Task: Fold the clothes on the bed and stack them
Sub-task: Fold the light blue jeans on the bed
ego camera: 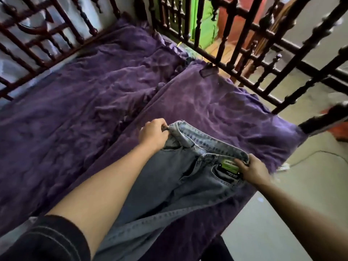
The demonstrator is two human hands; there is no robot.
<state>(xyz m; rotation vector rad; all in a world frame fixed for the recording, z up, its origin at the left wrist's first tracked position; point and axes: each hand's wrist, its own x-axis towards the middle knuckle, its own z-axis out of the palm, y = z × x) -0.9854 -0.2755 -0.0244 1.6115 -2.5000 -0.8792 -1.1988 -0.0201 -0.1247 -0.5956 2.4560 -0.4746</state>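
A pair of light grey-blue jeans (162, 187) hangs over the near right part of the bed, waistband up and stretched between both hands. My left hand (153, 133) grips the left end of the waistband. My right hand (253, 169) pinches the right end, beside a green and black paper tag (229, 169) fixed to the pocket. The legs trail down toward me, under my left forearm. The bed is covered by a rumpled purple sheet (75, 102).
Dark turned-wood railings (243, 53) run along the bed's far side and right end. A red-brown wooden headboard (37, 44) stands at the left back. Pale floor (282, 213) lies to the right of the bed, with a thin cable on it.
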